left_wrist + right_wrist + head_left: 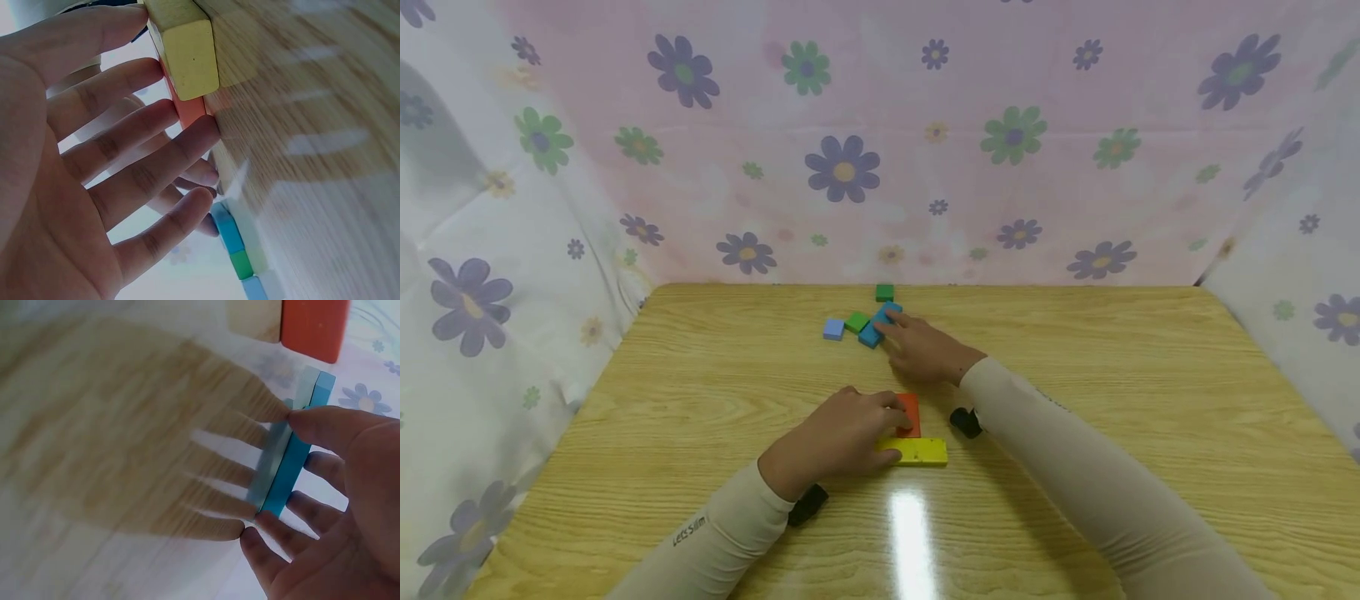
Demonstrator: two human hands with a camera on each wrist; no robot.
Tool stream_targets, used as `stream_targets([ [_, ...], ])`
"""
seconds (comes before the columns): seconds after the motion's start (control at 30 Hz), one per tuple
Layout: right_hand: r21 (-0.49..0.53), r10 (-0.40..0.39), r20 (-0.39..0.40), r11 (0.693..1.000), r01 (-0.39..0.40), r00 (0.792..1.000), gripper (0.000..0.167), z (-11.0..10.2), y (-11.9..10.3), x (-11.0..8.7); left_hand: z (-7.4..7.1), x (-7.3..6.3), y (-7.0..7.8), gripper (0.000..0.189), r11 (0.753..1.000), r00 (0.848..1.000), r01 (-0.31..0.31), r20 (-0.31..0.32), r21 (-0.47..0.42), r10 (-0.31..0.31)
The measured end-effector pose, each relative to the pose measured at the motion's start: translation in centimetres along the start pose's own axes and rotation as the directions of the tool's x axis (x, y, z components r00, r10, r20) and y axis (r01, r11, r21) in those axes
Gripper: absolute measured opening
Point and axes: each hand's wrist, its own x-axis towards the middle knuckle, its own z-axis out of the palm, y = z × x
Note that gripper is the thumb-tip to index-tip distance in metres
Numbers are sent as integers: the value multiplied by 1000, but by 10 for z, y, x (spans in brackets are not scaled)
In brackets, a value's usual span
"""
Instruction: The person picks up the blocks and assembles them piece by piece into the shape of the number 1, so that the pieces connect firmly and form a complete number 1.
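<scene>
My left hand (842, 429) lies over a yellow block (928, 452) and a red block (912, 408) at mid-table. Its thumb touches the long yellow piece, and its fairly straight fingers reach onto the red one, which butts against the yellow. Farther back, my right hand (925, 346) holds a slanted row of blue blocks (870, 335) on the table. In the right wrist view its thumb is on the near side of the blue row (290, 469), with the fingers behind. A green block (857, 322) sits beside the row's left end.
A light-blue block (833, 329) stands left of the green one. Another green block (884, 292) sits near the table's back edge. Flowered cloth (910, 208) hangs behind the wooden table (700, 400) and along both sides. A black wrist camera (966, 422) shows below the right wrist.
</scene>
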Motion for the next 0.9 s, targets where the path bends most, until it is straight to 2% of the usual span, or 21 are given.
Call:
stream_targets([
  [0.33, 53, -13, 22, 999, 11, 1000, 54, -1, 1, -8, -1, -2, 0, 31, 1000, 1000, -8, -12, -1, 8],
  [0.47, 86, -23, 9, 996, 22, 1000, 54, -2, 4, -11, -1, -3, 0, 33, 1000, 1000, -1, -4, 2, 1],
  [0.9, 91, -63, -50, 994, 67, 997, 49, 0, 4, -32, -2, -2, 1, 31, 1000, 1000, -7, -10, 12, 7],
])
